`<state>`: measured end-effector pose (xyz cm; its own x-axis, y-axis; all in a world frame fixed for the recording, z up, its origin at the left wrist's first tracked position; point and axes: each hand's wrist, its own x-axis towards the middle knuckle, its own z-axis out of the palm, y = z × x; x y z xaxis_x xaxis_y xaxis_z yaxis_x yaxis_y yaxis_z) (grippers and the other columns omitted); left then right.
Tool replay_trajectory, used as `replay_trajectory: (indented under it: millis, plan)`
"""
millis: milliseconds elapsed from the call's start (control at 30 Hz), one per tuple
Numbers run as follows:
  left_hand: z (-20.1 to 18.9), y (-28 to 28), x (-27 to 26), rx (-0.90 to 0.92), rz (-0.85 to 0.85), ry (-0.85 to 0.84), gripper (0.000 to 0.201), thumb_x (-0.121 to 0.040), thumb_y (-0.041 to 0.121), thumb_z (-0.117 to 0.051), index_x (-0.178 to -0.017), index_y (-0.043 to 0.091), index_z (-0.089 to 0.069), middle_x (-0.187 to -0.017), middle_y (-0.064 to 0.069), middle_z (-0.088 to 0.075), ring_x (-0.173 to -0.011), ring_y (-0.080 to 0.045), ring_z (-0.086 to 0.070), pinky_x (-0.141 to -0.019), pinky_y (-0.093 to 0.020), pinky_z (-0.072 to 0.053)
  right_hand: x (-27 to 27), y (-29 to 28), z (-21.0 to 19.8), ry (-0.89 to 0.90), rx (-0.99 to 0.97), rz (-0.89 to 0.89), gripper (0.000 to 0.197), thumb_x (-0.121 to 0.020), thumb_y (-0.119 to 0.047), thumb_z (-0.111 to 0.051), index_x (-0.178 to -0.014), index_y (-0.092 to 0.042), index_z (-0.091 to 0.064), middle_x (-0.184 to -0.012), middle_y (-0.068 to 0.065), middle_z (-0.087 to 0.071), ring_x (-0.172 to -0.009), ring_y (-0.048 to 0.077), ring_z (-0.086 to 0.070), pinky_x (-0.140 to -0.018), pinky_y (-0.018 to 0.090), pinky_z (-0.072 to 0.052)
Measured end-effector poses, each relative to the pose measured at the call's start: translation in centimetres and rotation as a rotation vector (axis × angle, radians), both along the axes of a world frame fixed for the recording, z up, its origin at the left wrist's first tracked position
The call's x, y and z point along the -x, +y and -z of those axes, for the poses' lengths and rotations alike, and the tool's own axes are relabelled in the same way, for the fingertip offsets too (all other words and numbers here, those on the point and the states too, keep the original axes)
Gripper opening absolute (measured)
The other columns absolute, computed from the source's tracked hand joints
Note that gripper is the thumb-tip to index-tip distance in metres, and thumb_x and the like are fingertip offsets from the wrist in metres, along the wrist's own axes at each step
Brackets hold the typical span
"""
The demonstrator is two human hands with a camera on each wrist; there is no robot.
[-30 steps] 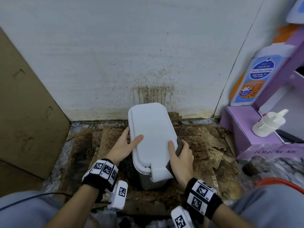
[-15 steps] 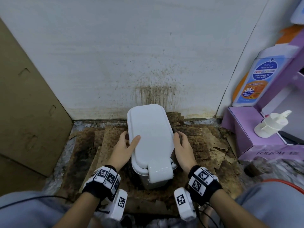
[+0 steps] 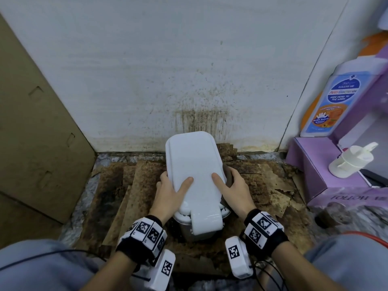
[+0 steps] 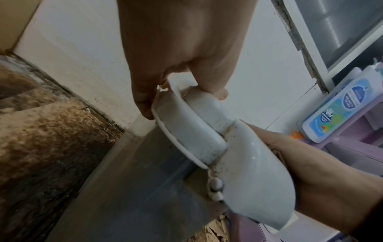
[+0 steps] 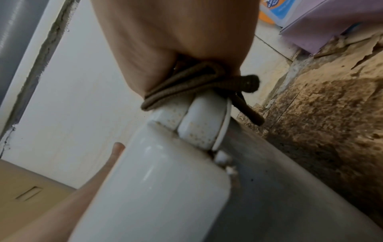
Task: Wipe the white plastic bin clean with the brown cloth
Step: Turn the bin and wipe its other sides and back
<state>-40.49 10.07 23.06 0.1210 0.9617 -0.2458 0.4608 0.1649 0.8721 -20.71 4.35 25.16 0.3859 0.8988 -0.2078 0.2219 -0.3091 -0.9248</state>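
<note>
The white plastic bin (image 3: 193, 158) stands on the floor near the wall with its lid closed. A front latch flap (image 3: 206, 221) hangs over its grey body. My left hand (image 3: 171, 185) grips the lid's left edge, thumb on top and fingers curled under the rim (image 4: 157, 101). My right hand (image 3: 230, 185) grips the right edge with the brown cloth (image 3: 228, 175) pressed between palm and rim. In the right wrist view the folded cloth (image 5: 199, 88) wraps over the speckled lid edge (image 5: 199, 121) under my fingers. Brown specks dot the rim near the latch (image 4: 219, 129).
Stained brown paper (image 3: 130, 185) covers the floor around the bin. A cardboard sheet (image 3: 31, 143) leans at the left. The dirty white wall (image 3: 189, 70) is close behind. At the right stand a purple box (image 3: 310, 171), a body-wash bottle (image 3: 331, 101) and a white pump top (image 3: 352, 160).
My right hand has slid with the cloth a little farther back along the bin's right edge, and its thumb now lies on the lid top. My left hand has kept its grip.
</note>
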Motion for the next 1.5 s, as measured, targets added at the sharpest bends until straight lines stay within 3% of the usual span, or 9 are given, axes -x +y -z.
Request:
replay_trajectory:
  millis: [100, 300, 500, 767, 867, 1067, 1233, 1367, 1500]
  plan:
    - [-0.4, 0.5, 0.2, -0.014, 0.051, 0.009, 0.099, -0.061, 0.087, -0.059, -0.136, 0.026, -0.037, -0.125, 0.0, -0.055, -0.112, -0.019, -0.06, -0.094, -0.046, -0.056, 0.6, -0.6, 0.0, 0.021, -0.019, 0.063, 0.059, -0.092, -0.045, -0.068, -0.142, -0.021, -0.048, -0.116, -0.009, -0.06, -0.104, 0.01, -0.061, -0.082, 0.026, -0.051]
    - [-1.2, 1.5, 0.6, 0.027, 0.139, 0.013, 0.098, -0.063, 0.087, -0.061, -0.139, 0.03, -0.039, -0.129, 0.003, -0.058, -0.111, -0.017, -0.064, -0.093, -0.045, -0.058, 1.8, -1.2, 1.6, 0.027, -0.042, 0.205, 0.086, -0.076, -0.071, -0.062, -0.147, -0.028, -0.041, -0.137, -0.003, -0.053, -0.128, 0.02, -0.051, -0.105, 0.049, -0.048]
    - [-0.8, 1.8, 0.9, 0.034, 0.154, 0.027, 0.089, -0.072, 0.084, -0.063, -0.139, 0.03, -0.04, -0.127, 0.006, -0.061, -0.113, -0.015, -0.063, -0.095, -0.044, -0.057, 2.4, -1.4, 1.8, 0.078, -0.061, 0.208, 0.066, -0.095, -0.056, -0.051, -0.152, -0.027, -0.033, -0.141, -0.001, -0.048, -0.132, 0.023, -0.046, -0.11, 0.051, -0.042]
    - [-0.9, 0.5, 0.1, -0.105, 0.117, 0.383, 0.089, -0.089, 0.076, -0.046, -0.156, 0.022, -0.023, -0.143, -0.011, -0.039, -0.134, -0.032, -0.034, -0.111, -0.051, -0.034, 2.3, -2.3, 1.9, 0.225, -0.099, 0.242, 0.045, -0.107, -0.039, -0.039, -0.15, -0.025, -0.039, -0.126, -0.003, -0.061, -0.107, 0.008, -0.06, -0.082, 0.023, -0.047]
    - [-2.1, -0.2, 0.0, -0.393, 0.107, 0.638, 0.084, -0.096, 0.068, -0.041, -0.158, 0.014, -0.021, -0.15, -0.016, -0.034, -0.138, -0.035, -0.03, -0.114, -0.046, -0.027, 2.7, -2.6, 2.0, 0.257, -0.11, 0.2, 0.047, -0.107, -0.04, -0.04, -0.151, -0.026, -0.039, -0.134, -0.006, -0.059, -0.114, 0.006, -0.058, -0.091, 0.024, -0.047]
    - [-2.5, -1.1, -0.6, -0.418, 0.265, 0.43, 0.068, -0.105, 0.056, -0.031, -0.16, 0.019, -0.017, -0.17, 0.0, -0.008, -0.155, -0.013, 0.001, -0.125, -0.036, -0.002, 3.8, -2.8, 1.8, 0.269, -0.149, 0.096, 0.045, -0.108, -0.035, -0.039, -0.152, -0.027, -0.036, -0.14, -0.01, -0.053, -0.118, -0.001, -0.054, -0.088, 0.013, -0.042]
    - [-2.9, -1.7, -1.3, -0.454, 0.324, 0.34, 0.056, -0.109, 0.044, -0.03, -0.161, 0.022, -0.023, -0.17, 0.011, -0.011, -0.155, -0.003, -0.001, -0.121, -0.021, 0.002, 3.6, -2.4, 1.7, 0.281, -0.128, 0.022, 0.047, -0.107, -0.041, -0.041, -0.152, -0.031, -0.039, -0.148, -0.012, -0.05, -0.133, 0.005, -0.05, -0.114, 0.035, -0.041]
    - [-3.1, -1.4, -1.3, -0.469, 0.326, 0.357, 0.053, -0.111, 0.036, -0.026, -0.162, 0.02, -0.021, -0.17, 0.009, -0.011, -0.155, -0.005, -0.002, -0.12, -0.018, 0.003, 3.3, -1.9, 1.4, 0.272, -0.127, -0.115, 0.028, -0.109, -0.035, -0.039, -0.134, -0.044, -0.047, -0.127, -0.029, -0.058, -0.113, -0.02, -0.054, -0.101, 0.011, -0.044]
    - [-2.3, -1.0, -0.3, -0.469, 0.292, 0.372, 0.056, -0.111, 0.036, -0.025, -0.163, 0.018, -0.014, -0.171, 0.007, -0.006, -0.156, -0.004, 0.001, -0.125, -0.024, 0.003, 4.3, -1.6, 2.1, 0.305, -0.128, -0.125, 0.041, -0.103, -0.048, -0.043, -0.14, -0.035, -0.054, -0.136, -0.011, -0.063, -0.129, 0.007, -0.057, -0.114, 0.043, -0.041]
